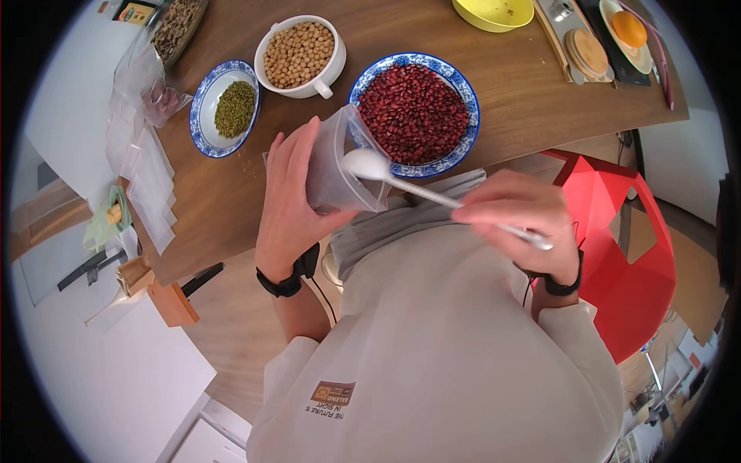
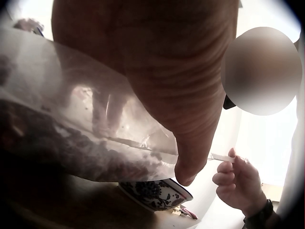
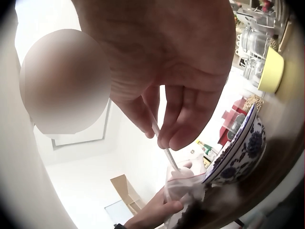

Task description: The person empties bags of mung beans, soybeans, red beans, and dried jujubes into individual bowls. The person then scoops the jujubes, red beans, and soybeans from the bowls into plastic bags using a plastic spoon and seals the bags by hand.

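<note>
My left hand (image 1: 287, 202) grips a clear plastic bag (image 1: 330, 171), its mouth spread towards the right. Dark reddish contents (image 2: 71, 150) lie along the bag's lower side in the left wrist view. Between thumb and fingers, my right hand (image 1: 529, 212) pinches the handle of a white spoon (image 1: 424, 193). The spoon's bowl end (image 1: 366, 163) overlaps the bag's mouth in the head view. Just beyond stands a blue-and-white bowl (image 1: 472, 116) filled with dark red beans (image 1: 413, 112). The bag's edge overlaps that bowl's left rim.
Further back are a white handled bowl (image 1: 330, 73) of chickpeas and a blue-patterned dish (image 1: 202, 127) with green beans. Plastic bags (image 1: 143, 150) lie on the table's left edge. A yellow bowl (image 1: 494, 17) and a plated orange (image 1: 629, 29) are back right. A red chair (image 1: 644, 255) stands at right.
</note>
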Action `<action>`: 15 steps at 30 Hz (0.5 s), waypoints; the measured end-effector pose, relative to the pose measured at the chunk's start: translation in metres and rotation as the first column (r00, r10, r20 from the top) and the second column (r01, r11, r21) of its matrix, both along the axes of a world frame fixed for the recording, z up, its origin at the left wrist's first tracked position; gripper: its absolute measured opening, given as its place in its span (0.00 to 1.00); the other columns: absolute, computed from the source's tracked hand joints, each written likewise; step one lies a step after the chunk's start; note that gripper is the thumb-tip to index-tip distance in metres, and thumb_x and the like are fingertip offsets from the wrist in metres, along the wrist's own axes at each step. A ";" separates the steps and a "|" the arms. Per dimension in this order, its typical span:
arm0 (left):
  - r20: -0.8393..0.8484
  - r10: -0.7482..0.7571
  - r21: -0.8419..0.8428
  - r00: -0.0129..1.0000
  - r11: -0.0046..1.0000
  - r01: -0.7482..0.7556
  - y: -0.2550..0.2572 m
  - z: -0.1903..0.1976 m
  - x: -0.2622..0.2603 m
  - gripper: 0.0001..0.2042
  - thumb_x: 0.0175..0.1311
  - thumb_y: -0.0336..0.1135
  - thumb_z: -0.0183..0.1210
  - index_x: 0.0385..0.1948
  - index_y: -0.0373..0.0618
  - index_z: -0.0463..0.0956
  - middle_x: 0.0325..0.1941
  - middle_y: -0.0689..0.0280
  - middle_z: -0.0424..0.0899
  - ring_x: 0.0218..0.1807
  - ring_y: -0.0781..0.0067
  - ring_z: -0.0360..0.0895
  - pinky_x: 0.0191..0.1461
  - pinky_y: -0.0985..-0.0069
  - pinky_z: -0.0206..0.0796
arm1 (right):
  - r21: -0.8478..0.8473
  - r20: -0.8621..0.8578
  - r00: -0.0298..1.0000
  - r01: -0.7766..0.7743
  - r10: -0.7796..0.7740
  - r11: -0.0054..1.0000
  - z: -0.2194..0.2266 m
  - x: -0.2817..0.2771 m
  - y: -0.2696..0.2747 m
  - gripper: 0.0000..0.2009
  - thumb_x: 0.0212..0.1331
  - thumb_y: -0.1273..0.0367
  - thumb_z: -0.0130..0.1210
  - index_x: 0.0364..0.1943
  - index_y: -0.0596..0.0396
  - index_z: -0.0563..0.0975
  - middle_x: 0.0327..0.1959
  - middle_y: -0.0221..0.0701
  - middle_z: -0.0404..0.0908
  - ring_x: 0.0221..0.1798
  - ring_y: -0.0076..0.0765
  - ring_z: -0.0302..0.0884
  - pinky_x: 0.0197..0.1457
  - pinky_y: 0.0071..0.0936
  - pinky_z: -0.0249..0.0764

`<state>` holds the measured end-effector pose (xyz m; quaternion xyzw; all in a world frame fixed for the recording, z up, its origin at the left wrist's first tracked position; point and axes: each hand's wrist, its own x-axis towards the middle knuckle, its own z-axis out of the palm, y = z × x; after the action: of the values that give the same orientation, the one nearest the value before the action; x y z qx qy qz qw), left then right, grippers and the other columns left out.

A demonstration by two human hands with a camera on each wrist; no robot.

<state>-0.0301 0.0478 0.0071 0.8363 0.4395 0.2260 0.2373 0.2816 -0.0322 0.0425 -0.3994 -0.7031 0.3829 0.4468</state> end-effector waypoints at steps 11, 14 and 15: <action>-0.025 -0.013 -0.007 1.000 1.000 0.013 0.000 0.000 -0.001 0.57 0.36 0.37 0.82 0.77 0.45 0.59 0.74 0.51 0.69 0.76 0.41 0.63 0.78 0.51 0.57 | 0.080 0.252 0.878 0.401 -0.407 0.913 -0.007 0.019 0.001 0.11 0.61 0.81 0.63 0.46 0.59 0.87 0.40 0.37 0.89 0.40 0.34 0.85 0.44 0.27 0.79; -0.011 -0.010 0.007 1.000 1.000 0.010 0.001 0.000 0.001 0.57 0.35 0.39 0.82 0.76 0.45 0.60 0.72 0.52 0.70 0.73 0.44 0.66 0.79 0.46 0.54 | -0.010 0.198 0.908 0.378 -0.369 0.926 -0.014 0.016 -0.003 0.11 0.62 0.81 0.63 0.47 0.59 0.87 0.40 0.37 0.89 0.40 0.33 0.86 0.44 0.27 0.79; 0.006 -0.005 0.019 1.000 1.000 0.005 0.001 0.000 0.002 0.56 0.34 0.39 0.82 0.75 0.45 0.61 0.70 0.54 0.71 0.70 0.46 0.69 0.81 0.41 0.51 | -0.086 0.134 0.918 0.386 -0.373 0.919 -0.016 0.015 -0.003 0.10 0.64 0.79 0.62 0.48 0.60 0.87 0.40 0.37 0.90 0.40 0.31 0.86 0.45 0.27 0.80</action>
<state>-0.0279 0.0493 0.0070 0.8390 0.4346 0.2320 0.2312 0.2962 -0.0354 0.0264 -0.5735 -0.6145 0.3036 0.4486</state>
